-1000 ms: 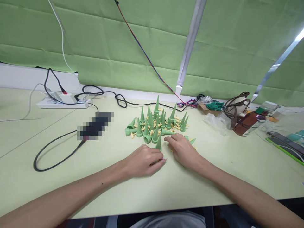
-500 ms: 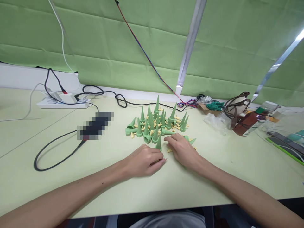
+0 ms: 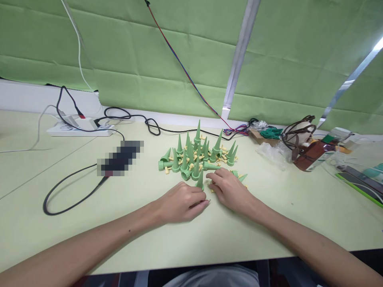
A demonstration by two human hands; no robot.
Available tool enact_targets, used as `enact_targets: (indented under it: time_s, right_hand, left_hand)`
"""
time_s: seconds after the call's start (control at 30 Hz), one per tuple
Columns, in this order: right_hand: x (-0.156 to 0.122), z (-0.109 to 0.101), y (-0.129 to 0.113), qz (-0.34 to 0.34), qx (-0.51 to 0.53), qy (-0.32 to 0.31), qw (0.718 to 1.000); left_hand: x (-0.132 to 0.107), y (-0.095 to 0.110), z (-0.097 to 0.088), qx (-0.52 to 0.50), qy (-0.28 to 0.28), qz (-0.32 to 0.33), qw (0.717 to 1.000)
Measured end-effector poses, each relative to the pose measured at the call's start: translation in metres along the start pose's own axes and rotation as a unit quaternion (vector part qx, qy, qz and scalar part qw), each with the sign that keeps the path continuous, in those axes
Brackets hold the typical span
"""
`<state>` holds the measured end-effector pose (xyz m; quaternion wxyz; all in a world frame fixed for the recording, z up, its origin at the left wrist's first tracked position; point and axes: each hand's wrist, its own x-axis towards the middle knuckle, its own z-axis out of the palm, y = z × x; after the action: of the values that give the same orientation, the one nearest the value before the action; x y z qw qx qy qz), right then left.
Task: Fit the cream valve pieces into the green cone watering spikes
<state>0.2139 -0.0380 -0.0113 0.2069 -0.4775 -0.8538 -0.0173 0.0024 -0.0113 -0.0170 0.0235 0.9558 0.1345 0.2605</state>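
My left hand (image 3: 184, 201) rests on the table with its fingers curled at the base of an upright green plastic spike (image 3: 200, 179). The hand covers the lower part of that spike. To its right, my right hand (image 3: 230, 187) reaches low over the table, fingers bent and the thumb apart from the index finger. A small yellow plastic piece (image 3: 212, 191) lies by that thumb, partly covered. Beyond both hands is a cluster of green cone-shaped spikes (image 3: 196, 169), some standing and some lying, mixed with yellow valve-like pieces (image 3: 166, 170). Another green spike (image 3: 243, 177) shows behind my right hand.
On the left lie a blurred-out dark device (image 3: 119, 158) with a black cable and a white power strip (image 3: 80, 129). At right stand a reddish-brown bottle (image 3: 312, 155), crumpled clear plastic (image 3: 273, 155) and a phone with a green edge (image 3: 359, 185). A green curtain hangs behind.
The thumb of my right hand has moved up slightly, nearer its index finger and over the small yellow piece. My left hand and the cluster have stayed put.
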Motion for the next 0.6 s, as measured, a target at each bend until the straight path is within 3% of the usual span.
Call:
enact_targets:
  time_s: [0.6]
  right_hand:
    - [0.0004,0.0017,0.0012,0.025,0.028,0.028,0.999]
  left_hand:
    - [0.0001,0.0001,-0.0001,0.000,-0.004,-0.005,1.000]
